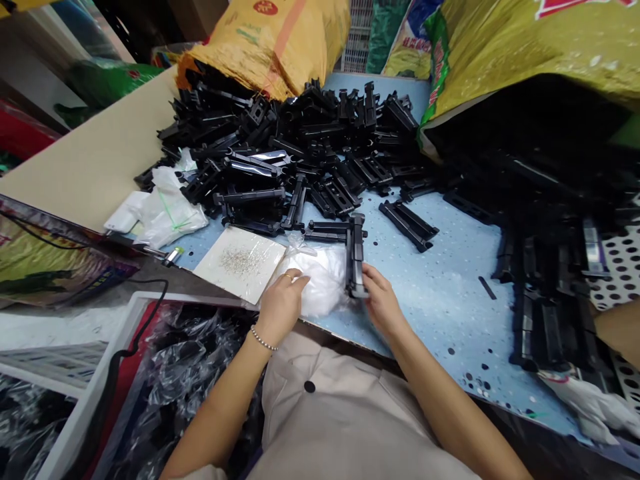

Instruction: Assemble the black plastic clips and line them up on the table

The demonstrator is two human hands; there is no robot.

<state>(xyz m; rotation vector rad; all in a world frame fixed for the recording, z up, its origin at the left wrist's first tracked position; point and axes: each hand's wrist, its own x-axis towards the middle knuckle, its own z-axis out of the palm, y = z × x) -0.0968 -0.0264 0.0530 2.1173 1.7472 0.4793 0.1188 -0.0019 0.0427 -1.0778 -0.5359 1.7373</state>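
Observation:
My right hand grips the lower end of a black plastic bracket, which is held upright near the table's front edge. My left hand wears a ring and a beaded bracelet. Its fingers are closed at the left edge of a clear plastic bag with white contents, whose kind I cannot make out. Left of the bag lies a square white pad strewn with tiny brownish bits. Directly behind the bag, more black brackets lie on the blue tabletop.
A big heap of black brackets spills from an orange sack. A yellow sack gapes at right above more parts. Crumpled plastic bags lie at left. A bin of plastic-wrapped black items stands below. Another person's arm enters at right.

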